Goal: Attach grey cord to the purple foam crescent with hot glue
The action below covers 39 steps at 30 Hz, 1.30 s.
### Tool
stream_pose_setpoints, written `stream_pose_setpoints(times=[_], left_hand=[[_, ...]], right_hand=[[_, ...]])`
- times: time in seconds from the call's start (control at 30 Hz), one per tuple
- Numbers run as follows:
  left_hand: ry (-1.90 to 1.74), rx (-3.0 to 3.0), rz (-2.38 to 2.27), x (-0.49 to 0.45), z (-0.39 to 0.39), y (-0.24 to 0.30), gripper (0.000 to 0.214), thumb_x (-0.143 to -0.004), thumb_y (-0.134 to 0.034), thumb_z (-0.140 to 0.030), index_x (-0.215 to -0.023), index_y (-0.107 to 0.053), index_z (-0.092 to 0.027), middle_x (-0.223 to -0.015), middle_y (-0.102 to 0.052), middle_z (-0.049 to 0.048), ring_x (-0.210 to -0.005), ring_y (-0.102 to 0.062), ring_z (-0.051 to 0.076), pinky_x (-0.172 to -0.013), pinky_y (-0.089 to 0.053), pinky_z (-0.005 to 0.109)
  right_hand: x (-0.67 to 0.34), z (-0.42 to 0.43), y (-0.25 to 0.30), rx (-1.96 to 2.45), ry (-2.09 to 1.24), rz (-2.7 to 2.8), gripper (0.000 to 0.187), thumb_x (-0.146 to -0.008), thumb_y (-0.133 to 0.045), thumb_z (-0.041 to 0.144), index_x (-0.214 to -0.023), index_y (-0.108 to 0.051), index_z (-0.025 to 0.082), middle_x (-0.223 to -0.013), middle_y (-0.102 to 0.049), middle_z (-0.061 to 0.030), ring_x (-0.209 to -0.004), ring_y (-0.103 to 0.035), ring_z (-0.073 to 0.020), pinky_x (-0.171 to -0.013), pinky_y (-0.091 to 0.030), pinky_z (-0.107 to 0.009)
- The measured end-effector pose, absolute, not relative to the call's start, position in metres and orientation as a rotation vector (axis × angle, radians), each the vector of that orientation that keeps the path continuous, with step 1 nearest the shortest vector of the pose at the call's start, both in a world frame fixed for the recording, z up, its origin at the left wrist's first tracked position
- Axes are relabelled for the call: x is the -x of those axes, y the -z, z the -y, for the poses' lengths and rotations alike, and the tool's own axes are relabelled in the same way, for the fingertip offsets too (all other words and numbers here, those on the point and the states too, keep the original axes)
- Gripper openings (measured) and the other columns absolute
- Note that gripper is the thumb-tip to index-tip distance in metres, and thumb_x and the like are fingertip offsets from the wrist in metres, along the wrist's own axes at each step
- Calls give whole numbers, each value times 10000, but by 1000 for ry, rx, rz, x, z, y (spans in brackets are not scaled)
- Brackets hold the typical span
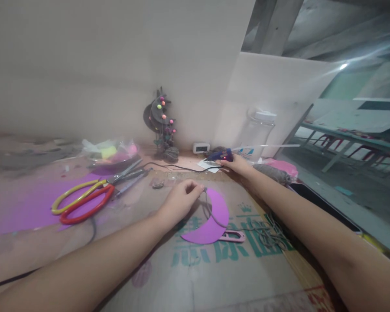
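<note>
My left hand (183, 197) pinches the upper tip of a purple foam crescent moon (218, 212), where the end of a grey cord (209, 208) meets it. The cord runs down across the crescent and off to the right into a loose tangle (273, 234). Farther back, my right hand (237, 165) is closed around a dark blue glue gun (221, 155) with a small red light. The gun's nozzle points left, over a small white paper (209, 166). A pink-handled cutter (235, 236) lies partly under the crescent.
Scissors with yellow and red handles (84, 201) lie at left on purple sheet (26, 208). Behind are a bag of pompoms (112, 151), a decorated grey moon (162, 112), a small digital clock (201, 148) and a clear jar (258, 132). A black cable (169, 165) crosses the table.
</note>
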<state>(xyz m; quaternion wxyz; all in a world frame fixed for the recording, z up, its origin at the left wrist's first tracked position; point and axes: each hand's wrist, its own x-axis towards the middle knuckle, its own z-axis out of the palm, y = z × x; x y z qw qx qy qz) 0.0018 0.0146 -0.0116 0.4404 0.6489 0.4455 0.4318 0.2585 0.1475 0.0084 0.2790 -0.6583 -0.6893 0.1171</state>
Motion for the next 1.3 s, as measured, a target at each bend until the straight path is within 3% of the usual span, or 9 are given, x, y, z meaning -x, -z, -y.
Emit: stream_pose_setpoints(times=[0.27, 0.43, 0.53, 0.67, 0.8, 0.87, 1.0, 1.1, 1.3], left_hand=[[-1075, -1608, -1118, -2, -12, 9, 265, -820, -547, -403, -687, -531, -175, -595, -499, -50, -551, -444, 104, -549, -336, 225], [-1127, -1588, -1109, -1, -13, 11, 300, -830, -541, -450, -699, -538, -180, -592, -517, -46, -534, -445, 107, -545, -341, 230], [-1167, -1595, -1116, 0, -15, 12, 307, -829, -544, -459, -709, -552, -177, -616, -538, -35, -560, -459, 115, -563, -350, 236], [-1205, -1614, -1171, 2, -16, 12, 310, -831, -541, -456, -702, -552, -174, -651, -554, -27, -600, -472, 120, -605, -359, 242], [-1197, -1637, -1193, 1, -15, 12, 304, -828, -538, -447, -696, -554, -174, -653, -564, -25, -607, -484, 126, -621, -365, 248], [-1191, -1648, -1183, 0, -15, 12, 299, -823, -540, -446, -699, -555, -174, -651, -567, -25, -607, -492, 130, -621, -369, 249], [-1172, -1663, -1140, 0, -16, 12, 301, -820, -539, -440, -684, -546, -172, -629, -557, -27, -602, -497, 133, -609, -373, 248], [-1171, -1684, -1138, 0, -16, 11, 294, -815, -545, -423, -667, -545, -169, -619, -545, -29, -609, -503, 134, -604, -372, 246], [-1140, -1669, -1154, 0, -12, 8, 288, -812, -548, -421, -659, -528, -177, -595, -523, -35, -592, -494, 131, -581, -358, 242]], right_hand=[[-264, -90, -12, 1562, -215, 1816, 469, -862, -520, 408, -1247, -520, 141, -1325, -555, -152, -1210, -523, -262, -1011, -392, -387], [-236, -20, -31, 1428, -359, 1919, 291, -864, -497, 484, -911, -512, 197, -906, -643, -52, -841, -608, -189, -778, -477, -329], [-218, 19, -42, 1497, -591, 2126, 274, -839, -552, 464, -913, -471, 214, -781, -602, 5, -690, -564, -146, -624, -430, -267], [-208, 45, -44, 1601, -818, 2232, 278, -750, -675, 378, -821, -463, 211, -715, -561, 31, -626, -519, -122, -545, -365, -232], [-205, 47, -40, 1387, -1192, 2090, 130, -830, -553, 240, -824, -426, 213, -700, -565, 42, -599, -550, -104, -545, -407, -220], [-201, 46, -40, 1343, -1079, 2100, 53, -860, -507, 208, -910, -489, 209, -732, -590, 27, -629, -570, -104, -555, -421, -214], [-188, 47, -44, 1301, -890, 2136, 197, -877, -490, 195, -1062, -545, 236, -763, -625, 18, -540, -576, -94, -499, -448, -214], [-181, 47, -49, 1138, -873, 2136, 200, -899, -469, 207, -1077, -556, 237, -726, -621, 15, -584, -622, -113, -568, -513, -242], [-203, 22, -63, 1233, -258, 2127, 181, -888, -486, 253, -1005, -608, 190, -841, -654, -52, -671, -614, -150, -603, -490, -280]])
